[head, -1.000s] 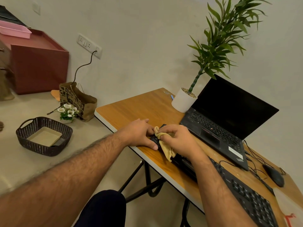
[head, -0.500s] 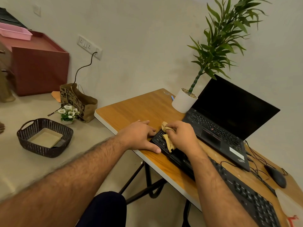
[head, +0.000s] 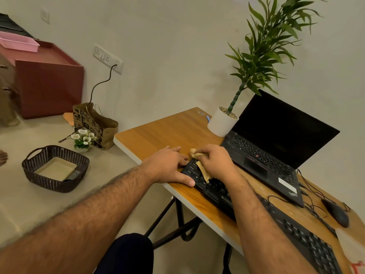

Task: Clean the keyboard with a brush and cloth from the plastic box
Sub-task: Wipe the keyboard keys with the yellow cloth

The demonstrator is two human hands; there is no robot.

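A long black keyboard (head: 300, 234) lies along the front edge of the wooden table (head: 167, 131). My right hand (head: 216, 162) grips a crumpled yellow cloth (head: 203, 171) and presses it on the keys at the keyboard's left end. My left hand (head: 169, 168) lies flat with straight fingers on the table, its thumb and fingertips against the keyboard's left end. I see no brush. On the floor at the left stands a dark woven plastic basket (head: 31, 169) with a beige tray inside.
An open black laptop (head: 276, 139) sits behind the keyboard, a white potted plant (head: 222, 123) at its left. A black mouse (head: 335, 213) and cables lie at the right. A paper bag (head: 94, 125), small flowers (head: 83, 138) and a red cabinet (head: 47, 86) stand by the wall.
My right hand has drawn the cloth from the keyboard's left corner a little to the right along the keys, uncovering the corner keys. My left hand stays at the keyboard's left end.
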